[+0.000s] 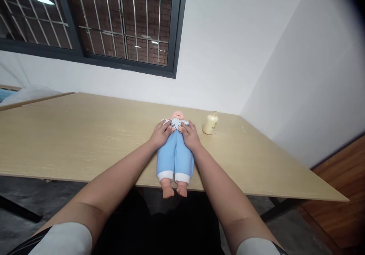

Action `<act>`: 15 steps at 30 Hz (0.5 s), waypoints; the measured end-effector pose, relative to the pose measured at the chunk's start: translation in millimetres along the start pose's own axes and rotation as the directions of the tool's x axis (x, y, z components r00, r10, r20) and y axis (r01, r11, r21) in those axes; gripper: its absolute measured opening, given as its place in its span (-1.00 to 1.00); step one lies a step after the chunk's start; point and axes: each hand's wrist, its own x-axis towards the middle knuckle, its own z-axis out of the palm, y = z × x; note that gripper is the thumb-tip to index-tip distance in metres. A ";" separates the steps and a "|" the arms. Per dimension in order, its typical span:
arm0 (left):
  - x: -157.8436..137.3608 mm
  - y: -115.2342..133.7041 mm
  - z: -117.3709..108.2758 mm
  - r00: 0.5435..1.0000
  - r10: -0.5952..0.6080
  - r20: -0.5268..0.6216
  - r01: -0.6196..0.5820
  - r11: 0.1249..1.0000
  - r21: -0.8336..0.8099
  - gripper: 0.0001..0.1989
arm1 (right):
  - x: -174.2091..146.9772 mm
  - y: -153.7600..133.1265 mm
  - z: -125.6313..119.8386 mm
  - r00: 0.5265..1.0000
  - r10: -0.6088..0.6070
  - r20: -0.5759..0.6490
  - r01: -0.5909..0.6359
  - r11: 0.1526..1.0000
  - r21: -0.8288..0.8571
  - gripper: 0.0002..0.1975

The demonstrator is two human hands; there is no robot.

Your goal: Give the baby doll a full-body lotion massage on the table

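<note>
A baby doll [176,154] lies on its back on the table, feet toward me and just past the front edge. It wears light blue trousers with white cuffs and a pale top with a printed face. My left hand [161,134] rests on the doll's side and arm at the left, fingers stretched out over the top. On the opposite side, my right hand [190,135] lies the same way, fingers extended. Both hands touch the doll at its upper body and partly cover its arms. A cream-coloured bottle [210,123] stands right of the doll, apart from my hands.
The light wooden table [85,141] reaches the white wall [228,49] at the back. A dark-framed window [125,23] with metal bars is above it. A thin pale strip [243,129] lies at the right. Clear plastic [34,93] shows at far left.
</note>
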 end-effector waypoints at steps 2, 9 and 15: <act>-0.3 -0.3 1.0 0.997 0.037 0.061 -0.045 0.991 0.129 -0.53 | -1.1 -2.8 0.5 0.997 -0.025 0.071 0.033 0.991 -0.126 -0.55; -0.1 -0.1 -3.2 0.990 0.085 0.111 -0.117 0.937 0.329 -0.50 | -2.1 -3.3 -1.3 0.995 -0.045 0.093 0.060 0.986 -0.157 -0.56; -1.2 -5.9 -6.4 0.984 -0.068 -0.167 0.054 0.995 -0.089 -0.49 | 5.3 7.9 -14.6 0.961 0.244 -0.131 -0.148 0.853 0.501 -0.55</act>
